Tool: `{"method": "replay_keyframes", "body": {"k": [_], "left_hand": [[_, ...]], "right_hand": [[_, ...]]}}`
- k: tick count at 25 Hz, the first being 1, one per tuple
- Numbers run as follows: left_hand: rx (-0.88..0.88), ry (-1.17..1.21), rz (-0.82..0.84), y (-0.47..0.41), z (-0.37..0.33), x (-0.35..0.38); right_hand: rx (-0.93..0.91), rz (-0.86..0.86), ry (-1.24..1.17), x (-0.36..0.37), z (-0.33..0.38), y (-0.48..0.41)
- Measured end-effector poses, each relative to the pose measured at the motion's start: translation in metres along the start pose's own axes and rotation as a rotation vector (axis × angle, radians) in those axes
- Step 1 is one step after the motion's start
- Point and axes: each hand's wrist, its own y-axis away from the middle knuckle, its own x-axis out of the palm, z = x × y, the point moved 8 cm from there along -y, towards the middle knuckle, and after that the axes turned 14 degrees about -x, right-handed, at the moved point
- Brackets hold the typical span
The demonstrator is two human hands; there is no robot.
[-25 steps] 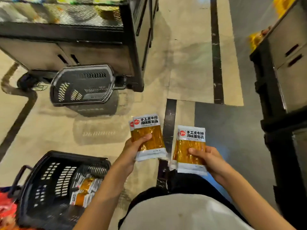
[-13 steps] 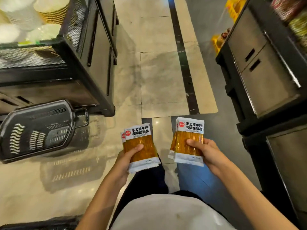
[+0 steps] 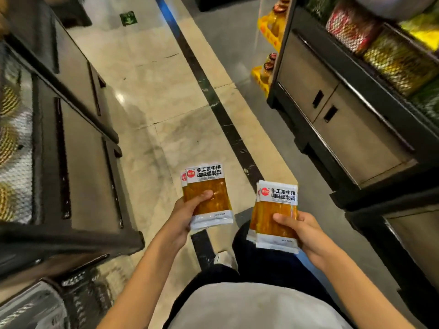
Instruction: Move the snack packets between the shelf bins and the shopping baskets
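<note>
Orange snack packets (image 3: 209,198) in left hand (image 3: 181,216), right hand (image 3: 307,231); long axes forward.

Both bare forearms reach forward from the lower edge of the view, apart and roughly parallel. The left hand (image 3: 184,217) grips a stack of snack packets (image 3: 209,186), thumb laid across its front, fingers hidden behind. The right hand (image 3: 308,231) grips a second stack (image 3: 276,195) likewise, lower in view.

The person wears a pale top (image 3: 256,305), dark trousers (image 3: 273,264), white shoe (image 3: 224,258).
</note>
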Motion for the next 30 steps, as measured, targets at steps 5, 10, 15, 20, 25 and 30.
{"method": "replay_keyframes", "body": {"k": [5, 10, 15, 20, 25, 30], "left_hand": [[-0.028, -0.134, 0.077, -0.085, -0.103, 0.052], [-0.049, -0.108, 0.102, -0.156, -0.194, 0.094], [-0.06, -0.069, 0.115, -0.207, -0.28, 0.125], [-0.087, -0.103, 0.152, -0.272, -0.363, 0.171], [-0.058, -0.349, 0.311, -0.348, -0.499, 0.275], [0.059, -0.65, 0.613, -0.348, -0.622, 0.427]], "right_hand": [[0.01, -0.152, -0.051, -0.014, 0.031, -0.09], [-0.024, -0.184, -0.097, -0.02, 0.119, -0.21], [-0.087, -0.156, -0.091, -0.016, 0.22, -0.311], [-0.119, -0.221, -0.129, -0.025, 0.278, -0.395], [-0.259, -0.449, -0.265, -0.054, 0.366, -0.46], [-0.55, -0.597, -0.322, -0.079, 0.482, -0.472]]}}
